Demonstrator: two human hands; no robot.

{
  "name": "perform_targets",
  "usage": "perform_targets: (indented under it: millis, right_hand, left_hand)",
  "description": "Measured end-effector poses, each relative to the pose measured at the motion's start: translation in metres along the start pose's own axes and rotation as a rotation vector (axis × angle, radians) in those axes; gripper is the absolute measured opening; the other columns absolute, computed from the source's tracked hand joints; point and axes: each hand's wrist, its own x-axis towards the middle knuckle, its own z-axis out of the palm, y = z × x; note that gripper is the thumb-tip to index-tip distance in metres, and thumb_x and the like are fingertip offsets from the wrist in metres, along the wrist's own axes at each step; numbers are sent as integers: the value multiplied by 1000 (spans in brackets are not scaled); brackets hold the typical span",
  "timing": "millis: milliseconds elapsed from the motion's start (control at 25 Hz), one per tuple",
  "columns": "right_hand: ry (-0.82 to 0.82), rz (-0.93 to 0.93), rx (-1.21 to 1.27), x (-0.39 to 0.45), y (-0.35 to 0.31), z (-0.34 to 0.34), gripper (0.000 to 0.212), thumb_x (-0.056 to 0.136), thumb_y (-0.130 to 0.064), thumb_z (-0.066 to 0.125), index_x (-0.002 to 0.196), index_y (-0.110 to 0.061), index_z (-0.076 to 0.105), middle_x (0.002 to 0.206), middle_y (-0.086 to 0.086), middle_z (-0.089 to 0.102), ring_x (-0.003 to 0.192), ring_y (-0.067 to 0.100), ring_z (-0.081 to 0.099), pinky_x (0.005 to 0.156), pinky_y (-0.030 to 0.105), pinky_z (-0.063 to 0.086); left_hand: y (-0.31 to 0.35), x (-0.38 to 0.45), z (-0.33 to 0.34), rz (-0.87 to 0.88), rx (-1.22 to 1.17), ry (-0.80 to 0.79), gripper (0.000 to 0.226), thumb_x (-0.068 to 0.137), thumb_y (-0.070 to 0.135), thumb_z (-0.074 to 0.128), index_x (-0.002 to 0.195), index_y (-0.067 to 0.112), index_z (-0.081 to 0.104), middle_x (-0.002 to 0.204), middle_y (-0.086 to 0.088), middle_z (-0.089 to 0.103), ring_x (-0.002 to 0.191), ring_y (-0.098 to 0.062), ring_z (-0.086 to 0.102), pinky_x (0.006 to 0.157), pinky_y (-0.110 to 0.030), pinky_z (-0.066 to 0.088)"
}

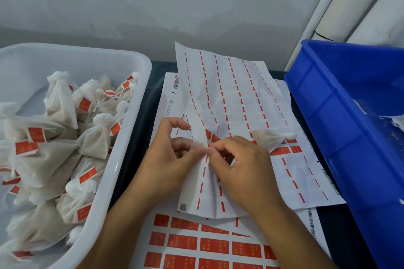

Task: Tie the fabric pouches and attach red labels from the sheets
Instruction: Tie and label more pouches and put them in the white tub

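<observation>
Presently: two hands, three label sheets, two bins, one loose pouch on the counter.

Left hand [172, 155] and right hand [238, 164] meet fingertip to fingertip over the stripped sheet [229, 94] — each pinched shut on a raised fold of its paper, near a red label [213, 137] just beyond the fingers. That sheet, mostly peeled down to red dashes, runs lengthwise away from the person, its far end curling up. Under it lie a second partly used sheet [301, 172], to the right, and a full sheet [214, 244] of red labels nearest the person. One fabric pouch [271, 137] lies on the sheets just right of the right hand, its gathered neck pointing right. White bin [122, 159], left — too many labelled pouches to count exactly. Blue bin [341, 105], right, contents mostly out of view.
</observation>
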Motion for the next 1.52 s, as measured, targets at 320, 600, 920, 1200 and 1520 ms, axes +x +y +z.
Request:
perform_targets:
  millis: [320, 600, 920, 1200, 1520]
  right_hand:
    - [1, 50, 85, 1, -5, 0, 9, 97, -47, 60, 92, -39, 62, 89, -27, 65, 81, 1, 67, 65, 6, 49]
    - [30, 76, 182, 3, -6, -1, 24, 89, -60, 48, 89, -40, 60, 86, -31, 61, 97, -7, 60, 74, 0, 45]
    - [65, 165, 205, 5, -5, 1, 14, 92, -57, 53, 89, -44, 56, 89, -31, 62, 98, -12, 58, 71, -2, 45]
    - [104, 143, 378, 3, -14, -5, 15, 97, -50, 52, 96, -36, 58, 78, -20, 71, 71, 2, 71, 59, 10, 53]
    - [61, 327, 871, 15, -2, -41, 16, 101, -29, 64, 91, -24, 75, 95, 0, 80, 65, 15, 73, 56, 18, 53]
  left_hand:
    - [0, -1, 1, -29, -16, 25, 42, 91, 25, 77, 115, 41, 46, 93, 3, 75, 78, -22, 78, 59, -32, 62]
    - [0, 0, -2, -25, -23, 33, 52, 92, 20, 76, 122, 50, 46, 93, 9, 73, 78, -22, 78, 63, -34, 64]
    - [2, -2, -1, -23, 202, 101, 47, 96, 21, 66, 117, 61, 56, 106, 27, 57, 76, -11, 75, 53, -21, 58]
    - [-12, 5, -4, -58, 542, 225, 47, 95, 35, 67, 130, 58, 46, 119, 25, 38, 89, -3, 58, 56, -9, 46]
    - [-12, -2, 1, -24, 980, 320, 77, 86, 46, 73, 147, 54, 27, 158, 12, 22, 124, -14, 54, 90, -29, 56]
